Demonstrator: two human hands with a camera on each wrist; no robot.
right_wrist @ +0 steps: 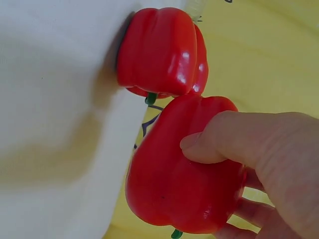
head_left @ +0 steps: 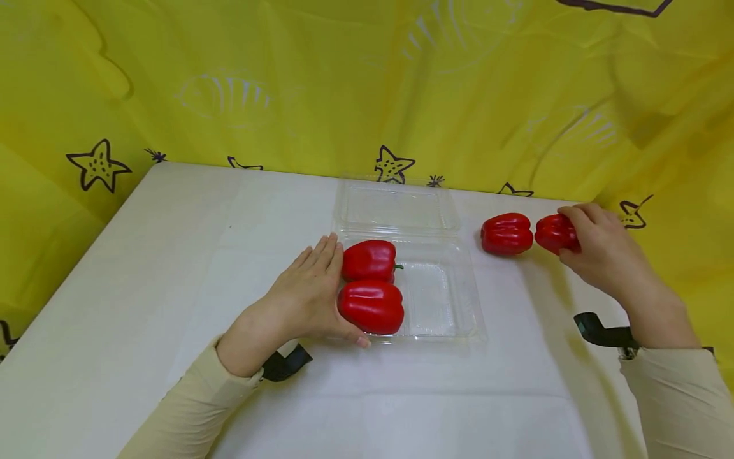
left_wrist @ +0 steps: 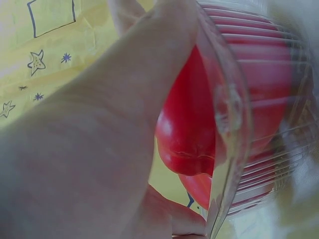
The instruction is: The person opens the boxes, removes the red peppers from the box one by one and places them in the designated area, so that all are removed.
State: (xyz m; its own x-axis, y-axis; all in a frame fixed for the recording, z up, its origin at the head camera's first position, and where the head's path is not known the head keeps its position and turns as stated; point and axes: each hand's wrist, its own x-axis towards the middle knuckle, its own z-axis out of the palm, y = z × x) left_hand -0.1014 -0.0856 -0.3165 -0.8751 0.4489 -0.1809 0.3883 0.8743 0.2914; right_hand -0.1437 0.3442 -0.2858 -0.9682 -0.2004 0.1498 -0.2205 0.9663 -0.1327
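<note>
- A yellow cloth (head_left: 298, 57) printed with dark-outlined stars and pale fish hangs behind the bench (head_left: 166, 280), which has a white covering.
- A clear plastic container (head_left: 473, 306) lies on the bench, its lid (head_left: 395, 209) laid back on the far side.
- Two red peppers sit in the container's left half: the rear pepper (head_left: 367, 260), its green stem pointing right, and the front pepper (head_left: 371, 307), touching it.
- The left hand (head_left: 312, 293) rests against the container's left side, fingers straight and the thumb reaching along the near edge.
- The right hand (head_left: 602, 248) grips the far-right pepper (head_left: 552, 233), with the thumb pressed on its side; whether that pepper touches the bench, I cannot tell.
- Just beside it, on the bench to the right of the container, is another red pepper (head_left: 507, 234).
- Both forearms wear beige sleeves (head_left: 186, 398).
</note>
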